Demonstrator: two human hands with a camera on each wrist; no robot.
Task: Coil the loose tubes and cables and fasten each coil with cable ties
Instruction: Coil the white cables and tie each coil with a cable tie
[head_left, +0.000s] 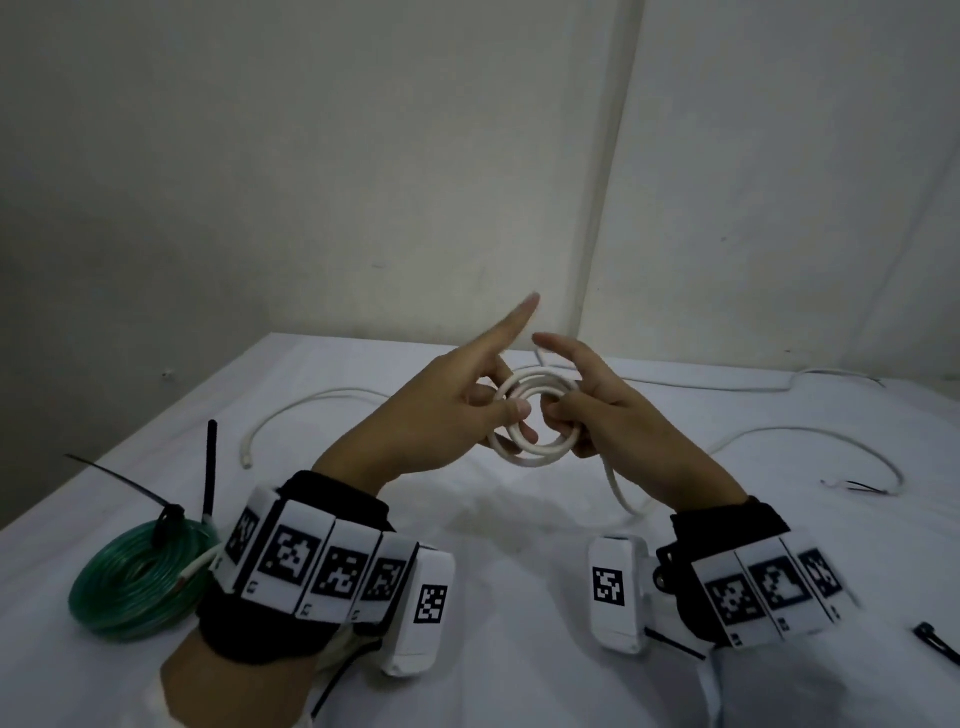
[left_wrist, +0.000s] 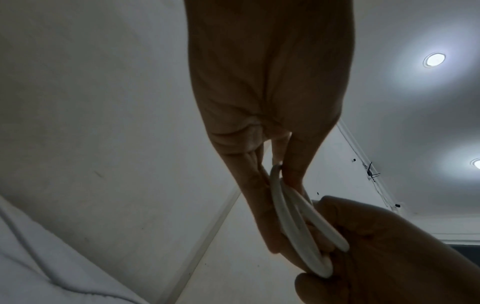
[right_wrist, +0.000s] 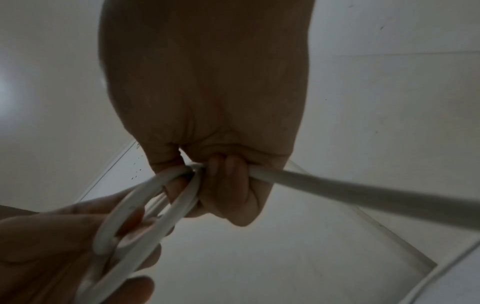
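White cloth covered the counter (head_left: 519, 545), backed by bare pale walls. At its left edge lay a green tube coil (head_left: 137, 582), already fastened with a black tie (head_left: 166, 512). Loose white cable (head_left: 810, 441) trailed across the right side. Above the middle, both hands held a small white coil (head_left: 535, 415) clear of the cloth. The left hand (head_left: 457, 415) pinched its near-left side with thumb and curled fingers, forefinger straight. The right hand (head_left: 613, 410) curled round the right side, the free length running down from it. Good winding probably meant keeping loops equal, flat and firmly pinched while feeding slack without twist. A spare tie (head_left: 937, 644) lay far right.
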